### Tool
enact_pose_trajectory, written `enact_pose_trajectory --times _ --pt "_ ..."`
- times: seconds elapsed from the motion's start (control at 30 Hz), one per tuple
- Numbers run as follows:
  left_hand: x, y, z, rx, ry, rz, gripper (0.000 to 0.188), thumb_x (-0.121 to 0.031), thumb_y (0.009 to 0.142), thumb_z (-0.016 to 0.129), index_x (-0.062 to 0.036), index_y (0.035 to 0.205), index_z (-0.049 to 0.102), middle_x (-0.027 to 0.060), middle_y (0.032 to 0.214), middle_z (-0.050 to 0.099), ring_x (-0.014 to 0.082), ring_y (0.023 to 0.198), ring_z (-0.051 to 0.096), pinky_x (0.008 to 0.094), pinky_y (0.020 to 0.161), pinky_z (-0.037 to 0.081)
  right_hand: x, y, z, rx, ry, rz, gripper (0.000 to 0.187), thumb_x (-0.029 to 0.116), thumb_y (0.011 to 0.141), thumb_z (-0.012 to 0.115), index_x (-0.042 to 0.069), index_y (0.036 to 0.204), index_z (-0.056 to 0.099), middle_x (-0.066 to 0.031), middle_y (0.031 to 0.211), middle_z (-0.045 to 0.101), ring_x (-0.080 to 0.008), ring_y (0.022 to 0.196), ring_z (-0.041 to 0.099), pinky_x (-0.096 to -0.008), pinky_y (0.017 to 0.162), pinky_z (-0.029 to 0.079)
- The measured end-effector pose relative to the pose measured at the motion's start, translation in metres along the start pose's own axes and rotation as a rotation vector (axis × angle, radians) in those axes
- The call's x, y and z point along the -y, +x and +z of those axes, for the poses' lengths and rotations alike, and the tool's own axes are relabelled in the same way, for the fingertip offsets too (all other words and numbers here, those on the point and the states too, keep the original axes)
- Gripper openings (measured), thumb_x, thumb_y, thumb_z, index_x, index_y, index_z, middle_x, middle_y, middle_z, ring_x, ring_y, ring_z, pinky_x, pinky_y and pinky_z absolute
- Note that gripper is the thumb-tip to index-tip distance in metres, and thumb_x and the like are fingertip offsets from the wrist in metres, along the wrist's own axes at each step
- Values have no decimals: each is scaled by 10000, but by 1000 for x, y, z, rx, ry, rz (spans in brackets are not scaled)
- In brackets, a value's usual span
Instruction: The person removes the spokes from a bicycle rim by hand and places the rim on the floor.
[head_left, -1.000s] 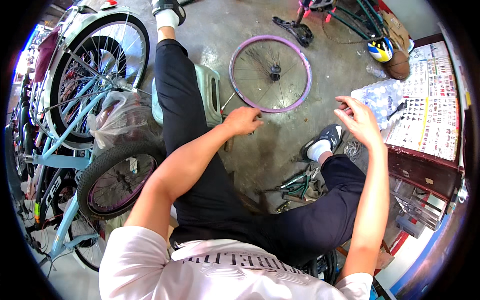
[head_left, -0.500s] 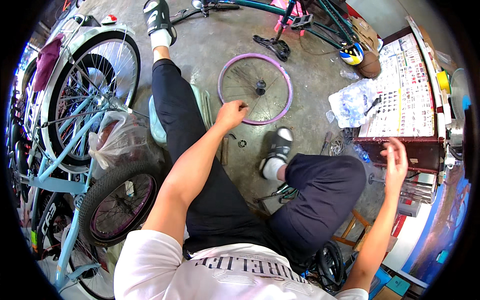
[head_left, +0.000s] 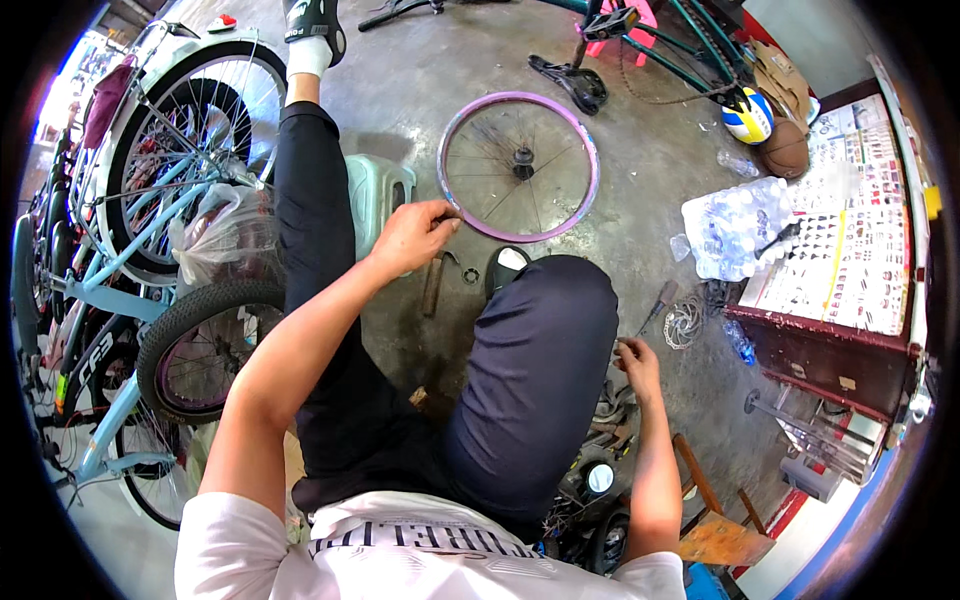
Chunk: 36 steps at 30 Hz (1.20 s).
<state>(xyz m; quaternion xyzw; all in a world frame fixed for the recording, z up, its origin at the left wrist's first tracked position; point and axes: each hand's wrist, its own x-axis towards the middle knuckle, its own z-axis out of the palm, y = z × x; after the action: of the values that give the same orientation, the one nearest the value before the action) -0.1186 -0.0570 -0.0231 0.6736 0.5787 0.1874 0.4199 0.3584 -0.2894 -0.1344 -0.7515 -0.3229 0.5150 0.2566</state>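
A purple bicycle rim lies flat on the floor, with its hub in the middle and several spokes running loosely across it. My left hand hovers near the rim's lower left side, fingers curled in and closed; whatever they may hold is too small to make out. Beside my bent right knee is my right hand, its thumb and fingers drawn together. Anything between those fingertips cannot be made out. A hammer lies on the floor below my left hand, next to a small dark ring.
At left stand a light blue bicycle and a fat-tyred wheel. A pale green stool is beside my left leg. To the right are a screwdriver, a brake disc, a pack of bottles and a dark red cabinet.
My right hand has come from over by the cabinet, fingers spread, to beside my knee, fingers closed. My left hand has drawn back leftward from the rim. My right knee has swung inward.
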Motion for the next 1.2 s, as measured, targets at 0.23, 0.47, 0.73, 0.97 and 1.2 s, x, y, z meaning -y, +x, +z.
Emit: enact_pose_trajectory --times 0.23,0.47,0.73,0.97,1.2 --pt "21 12 27 -30 -68 1 240 -188 990 686 0 1128 741 124 836 737 149 736 681 350 689 545 51 63 47 202 -402 -96 337 264 987 707 22 1220 729 -132 987 781 -197 819 753 -349 763 585" --pt "48 59 45 201 32 50 273 -252 975 667 -35 1122 745 187 987 759 355 931 742 458 822 570 115 138 101 195 -598 -164 332 284 964 681 51 1196 727 -142 1077 787 -296 980 761 -405 891 579" --pt "94 124 43 366 178 212 262 -269 1004 645 -57 1131 734 179 1035 743 389 946 721 489 830 570 201 195 176 134 -449 -287 339 321 974 692 56 1181 734 -153 1087 782 -304 991 757 -400 878 577" --pt "96 160 48 221 202 224 245 -230 961 673 -36 1096 739 177 1022 723 383 905 727 473 806 580 160 254 220 -254 -106 -277 369 338 996 724 25 1190 715 -134 1056 774 -209 969 738 -338 862 564" --pt "101 180 35 38 353 251 306 -221 926 712 -38 1171 716 173 1168 689 405 1089 656 483 944 524 157 262 246 -191 -195 -264 471 422 943 782 8 1148 695 -165 1013 776 -269 939 758 -386 850 578"
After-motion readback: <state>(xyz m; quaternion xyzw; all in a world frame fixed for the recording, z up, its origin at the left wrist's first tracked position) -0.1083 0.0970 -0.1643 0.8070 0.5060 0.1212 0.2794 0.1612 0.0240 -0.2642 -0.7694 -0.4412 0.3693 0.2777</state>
